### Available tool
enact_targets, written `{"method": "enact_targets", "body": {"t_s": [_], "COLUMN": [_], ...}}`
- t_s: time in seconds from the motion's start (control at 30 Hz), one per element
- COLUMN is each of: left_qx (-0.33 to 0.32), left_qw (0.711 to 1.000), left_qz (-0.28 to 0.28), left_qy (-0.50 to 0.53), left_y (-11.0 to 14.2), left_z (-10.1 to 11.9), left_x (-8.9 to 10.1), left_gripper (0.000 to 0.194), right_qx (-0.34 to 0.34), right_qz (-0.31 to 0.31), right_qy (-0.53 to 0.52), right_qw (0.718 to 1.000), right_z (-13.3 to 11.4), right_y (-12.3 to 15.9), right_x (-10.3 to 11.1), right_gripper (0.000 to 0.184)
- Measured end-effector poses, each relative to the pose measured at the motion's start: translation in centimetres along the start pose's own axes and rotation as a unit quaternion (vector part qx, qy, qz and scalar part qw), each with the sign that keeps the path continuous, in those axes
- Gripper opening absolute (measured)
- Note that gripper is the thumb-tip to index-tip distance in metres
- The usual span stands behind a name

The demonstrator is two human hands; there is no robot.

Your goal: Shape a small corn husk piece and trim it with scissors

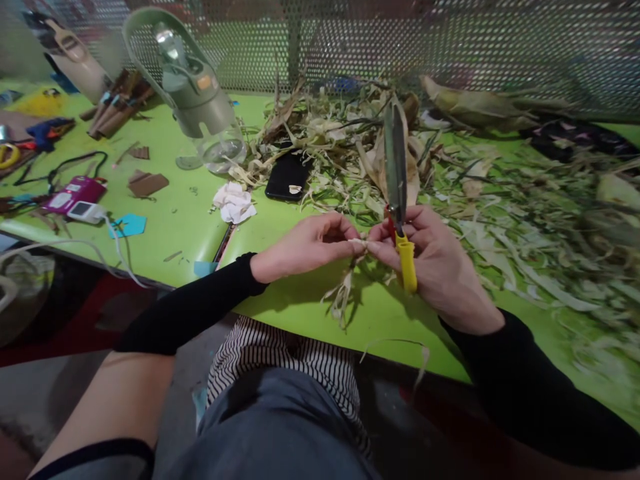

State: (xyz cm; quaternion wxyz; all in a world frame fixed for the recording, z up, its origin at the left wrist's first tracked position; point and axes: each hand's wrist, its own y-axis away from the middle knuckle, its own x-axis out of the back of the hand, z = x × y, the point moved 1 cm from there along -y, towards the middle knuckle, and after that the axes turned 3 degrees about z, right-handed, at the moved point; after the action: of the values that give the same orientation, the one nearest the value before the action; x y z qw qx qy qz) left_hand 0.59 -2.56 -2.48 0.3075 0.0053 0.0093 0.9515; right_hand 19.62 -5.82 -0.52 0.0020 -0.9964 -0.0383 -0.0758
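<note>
My left hand point(310, 245) is closed in a pinch on a thin pale strip of corn husk point(343, 297), whose frayed ends hang down over the green table point(180, 220). My right hand point(435, 263) meets it fingertip to fingertip at the same strip. That hand also grips yellow-handled scissors point(397, 173), their long blades pointing up and away from me. Both forearms are in black sleeves.
A heap of dry corn husks point(450, 160) covers the table's middle and right. A black phone point(287, 177), crumpled tissue point(234, 202), clear water bottle with green lid point(195, 93), pink device point(75, 193), cables and cardboard scraps lie left. Perforated metal mesh point(450, 47) stands behind.
</note>
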Motion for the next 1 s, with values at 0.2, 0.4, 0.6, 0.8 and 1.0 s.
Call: {"method": "enact_targets", "body": {"t_s": [0.2,0.4,0.6,0.8,1.0], "left_qx": [-0.002,-0.001,0.042,0.128,0.105], "left_qw": [0.998,0.994,0.991,0.967,0.960], "left_qz": [0.055,0.068,0.060,0.032,0.011], "left_qy": [0.000,0.084,0.115,0.219,0.259], "left_y": [-0.5,-0.7,-0.8,-0.4,-0.6], "left_z": [-0.8,-0.4,-0.2,0.4,-0.2], "left_x": [0.0,0.5,0.2,0.5,-0.2], "left_gripper": [0.027,0.023,0.020,0.022,0.026], "right_qx": [0.017,0.008,0.016,0.028,0.057], "right_qz": [0.049,0.055,0.042,0.052,0.092], "right_qy": [0.022,0.032,0.048,0.057,0.057], "right_qw": [0.998,0.998,0.998,0.997,0.992], "right_z": [0.3,0.4,0.8,1.0,1.1], "right_y": [-0.2,-0.3,-0.3,-0.5,-0.9], "right_x": [0.3,0.5,0.0,0.4,0.8], "right_gripper": [0.055,0.052,0.052,0.050,0.057]}}
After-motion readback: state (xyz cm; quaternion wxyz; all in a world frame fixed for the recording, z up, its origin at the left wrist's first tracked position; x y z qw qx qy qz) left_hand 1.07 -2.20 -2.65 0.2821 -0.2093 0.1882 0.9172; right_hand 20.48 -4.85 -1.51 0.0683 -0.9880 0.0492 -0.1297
